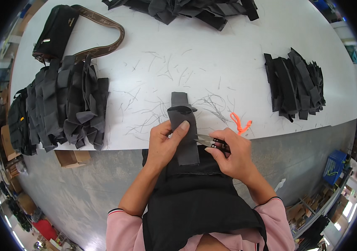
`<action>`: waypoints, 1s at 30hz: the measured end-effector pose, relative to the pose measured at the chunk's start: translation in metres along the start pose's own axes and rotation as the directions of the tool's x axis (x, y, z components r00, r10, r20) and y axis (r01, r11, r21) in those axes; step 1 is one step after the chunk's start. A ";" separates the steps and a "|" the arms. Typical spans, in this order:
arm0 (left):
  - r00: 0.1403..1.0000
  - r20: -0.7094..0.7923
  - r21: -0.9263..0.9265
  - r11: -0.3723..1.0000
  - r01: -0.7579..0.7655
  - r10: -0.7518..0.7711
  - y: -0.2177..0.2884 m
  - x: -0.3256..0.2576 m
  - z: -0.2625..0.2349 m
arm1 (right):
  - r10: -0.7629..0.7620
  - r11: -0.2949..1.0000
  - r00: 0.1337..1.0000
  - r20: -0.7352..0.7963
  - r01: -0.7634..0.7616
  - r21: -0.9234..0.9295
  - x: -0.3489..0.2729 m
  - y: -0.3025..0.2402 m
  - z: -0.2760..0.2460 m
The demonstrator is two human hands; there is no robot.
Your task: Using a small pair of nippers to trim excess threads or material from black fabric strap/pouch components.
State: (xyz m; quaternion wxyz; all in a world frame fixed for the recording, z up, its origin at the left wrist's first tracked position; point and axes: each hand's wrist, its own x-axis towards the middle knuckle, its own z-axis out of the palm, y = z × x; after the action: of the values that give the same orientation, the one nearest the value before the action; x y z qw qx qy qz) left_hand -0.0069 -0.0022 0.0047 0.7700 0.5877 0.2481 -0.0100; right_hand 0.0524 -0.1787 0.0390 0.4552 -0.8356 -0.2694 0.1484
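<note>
My left hand (166,140) is closed on a dark grey fabric strip (185,152), thumb lying on top of it. The strip hangs over the table's near edge, and its far part is folded into a loop. In my right hand (235,152) is a pair of thread snips (215,143) with black handles. Their blades point left and meet the strip's right edge; whether a thread lies between them is too small to tell. An orange cord (241,124) shows just beyond my right hand. Cut thread ends (214,104) lie scattered around the strip.
Stacks of similar grey strips stand at the left (67,104) and right (295,85), with a loose heap (186,10) at the far edge. A black bag (57,33) with a patterned strap lies far left on the white table (237,54). Below its edge sits a cardboard box (73,158).
</note>
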 end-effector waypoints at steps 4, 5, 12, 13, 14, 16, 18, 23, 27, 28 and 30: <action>1.000 -0.020 0.004 1.000 0.008 -0.008 0.001 0.000 -0.002 | -0.139 0.948 0.990 0.021 0.139 -0.286 0.000 -0.006 -0.005; 0.999 -0.035 -0.013 1.000 0.019 -0.019 0.000 -0.001 -0.003 | -0.142 0.948 0.990 0.021 0.142 -0.284 0.001 -0.007 -0.003; 0.961 0.257 -0.514 0.857 0.043 0.106 0.032 -0.009 -0.019 | 0.123 0.752 0.956 0.268 -0.265 0.603 -0.006 0.002 -0.011; 0.848 0.387 -0.700 0.714 0.015 0.361 0.037 -0.003 -0.019 | 0.091 0.704 0.951 0.295 -0.271 0.656 -0.004 0.002 -0.014; 0.885 0.369 -0.725 0.684 0.084 0.282 0.027 0.004 -0.026 | 0.065 0.662 0.950 0.304 -0.269 0.700 -0.003 0.002 -0.020; 0.901 -0.076 -0.779 0.589 0.213 -0.427 0.007 0.027 -0.011 | 0.303 0.910 0.928 0.216 -0.349 0.224 0.012 0.018 -0.011; 0.973 -0.200 -0.344 0.938 0.044 -0.119 -0.023 0.019 -0.040 | 0.291 0.885 0.950 0.116 -0.314 0.344 0.013 0.036 -0.017; 0.724 0.011 0.407 0.658 -0.633 0.690 0.058 0.002 -0.107 | 0.050 0.940 0.850 -0.525 -0.217 -0.262 0.042 0.085 -0.099; 0.616 0.113 0.825 0.272 -0.496 0.780 0.119 -0.018 -0.169 | 0.106 0.696 0.776 -0.622 -0.505 -0.511 0.046 0.140 -0.155; 0.673 0.035 0.880 0.296 -0.372 0.739 0.124 -0.020 -0.191 | 0.158 0.636 0.756 -0.635 -0.569 -0.521 0.048 0.141 -0.160; 0.812 -0.010 0.953 0.251 -0.169 0.583 0.113 -0.012 -0.260 | 0.239 0.568 0.755 -0.611 -0.619 -0.543 0.047 0.156 -0.168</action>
State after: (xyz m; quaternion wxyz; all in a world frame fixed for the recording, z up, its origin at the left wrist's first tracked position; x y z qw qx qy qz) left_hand -0.0792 0.2662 0.0626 0.2189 0.9465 0.1838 0.1499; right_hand 0.2224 -0.3346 -0.0010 0.0894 -0.9931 0.0336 -0.0675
